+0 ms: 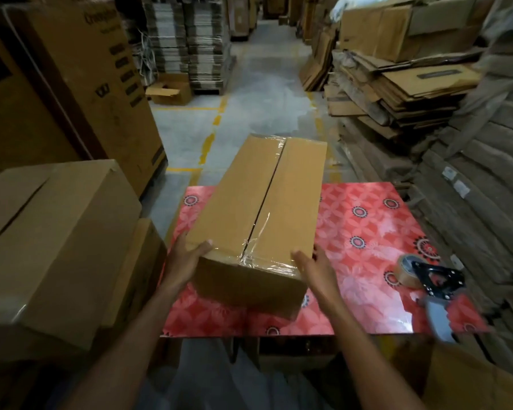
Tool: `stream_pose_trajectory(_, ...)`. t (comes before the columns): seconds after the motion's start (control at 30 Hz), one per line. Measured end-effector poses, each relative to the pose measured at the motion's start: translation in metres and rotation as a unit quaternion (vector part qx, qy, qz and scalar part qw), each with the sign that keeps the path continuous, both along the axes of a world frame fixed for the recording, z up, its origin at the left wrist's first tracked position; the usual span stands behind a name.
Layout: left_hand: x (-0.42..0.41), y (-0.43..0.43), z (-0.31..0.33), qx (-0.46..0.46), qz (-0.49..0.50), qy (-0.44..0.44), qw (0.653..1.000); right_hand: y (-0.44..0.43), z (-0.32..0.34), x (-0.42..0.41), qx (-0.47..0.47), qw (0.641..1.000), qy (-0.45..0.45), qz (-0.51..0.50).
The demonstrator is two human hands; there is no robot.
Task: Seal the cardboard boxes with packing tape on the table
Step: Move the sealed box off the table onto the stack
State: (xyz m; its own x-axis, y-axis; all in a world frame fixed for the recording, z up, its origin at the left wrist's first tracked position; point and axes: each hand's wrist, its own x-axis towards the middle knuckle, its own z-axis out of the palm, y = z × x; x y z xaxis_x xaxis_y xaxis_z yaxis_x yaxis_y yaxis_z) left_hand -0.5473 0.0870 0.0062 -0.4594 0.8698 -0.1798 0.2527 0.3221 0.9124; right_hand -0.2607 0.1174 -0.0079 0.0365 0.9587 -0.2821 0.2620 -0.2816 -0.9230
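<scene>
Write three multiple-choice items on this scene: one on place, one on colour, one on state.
1. Relative to the long box, the tape dispenser lies: A. on top; B. to its right, on the table; C. behind it.
2. The table's top is: A. blue; B. red; C. green.
3. The left hand: A. hangs idle; B. holds the dispenser; C. grips the box's near corner.
Key: 1 B, it rests beside the box; 2 B, red with round motifs; 3 C, thumb over the corner.

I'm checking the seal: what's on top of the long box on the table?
Clear tape crosses the seam of the box at both ends; the left hand lays its thumb on the near corner. Shut flaps hide the inside.
</scene>
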Motion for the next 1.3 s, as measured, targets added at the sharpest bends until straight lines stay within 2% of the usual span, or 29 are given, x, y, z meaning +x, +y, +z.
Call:
stream_pose_trajectory(0.1, 0.004, -0.002, 0.01, -0.028, 0.057, -0.17, 0.983, -0.029, -0.014, -0.005, -0.069, 0.992, 0.107, 0.002)
stream_pose_trajectory(0.2, 0.011, -0.002, 0.016, -0.022, 0.085, -0.228, 0.97, -0.024, -0.003, -0.007, -0.064, 0.98, 0.189, -0.028)
stream_pose_trajectory(0.3, 0.008, 0.001, 0.039, 0.023, 0.132, -0.213, 0.968, -0.003, 0.027, -0.014, -0.021, 0.977, 0.211, -0.029)
stream_pose_trajectory(0.43, -0.026, -0.022, 0.1, 0.093, 0.173, -0.169, 0.966, 0.011, 0.083, -0.052, 0.045, 0.967, 0.244, 0.051)
stream_pose_trajectory(0.6, -0.101, -0.087, 0.192, 0.197, 0.241, -0.093, 0.946, -0.007, 0.152, -0.143, 0.128, 0.944, 0.268, 0.145)
stream_pose_trajectory(0.73, -0.157, -0.145, 0.235, 0.24, 0.329, -0.052, 0.912, -0.037, 0.191, -0.236, 0.153, 0.937, 0.244, 0.199)
stream_pose_trajectory(0.87, -0.214, -0.203, 0.248, 0.243, 0.385, -0.046, 0.889, -0.067, 0.203, -0.324, 0.139, 0.931, 0.219, 0.258)
stream_pose_trajectory(0.93, -0.24, -0.227, 0.25, 0.231, 0.393, -0.036, 0.889, -0.082, 0.203, -0.36, 0.125, 0.928, 0.215, 0.277)
stream_pose_trajectory(1.2, -0.327, -0.265, 0.238, 0.184, 0.392, -0.03, 0.901, -0.131, 0.196, -0.441, 0.061, 0.936, 0.221, 0.266)
stream_pose_trajectory(1.3, -0.356, -0.266, 0.225, 0.157, 0.357, -0.033, 0.92, -0.14, 0.191, -0.456, 0.04, 0.936, 0.214, 0.278)
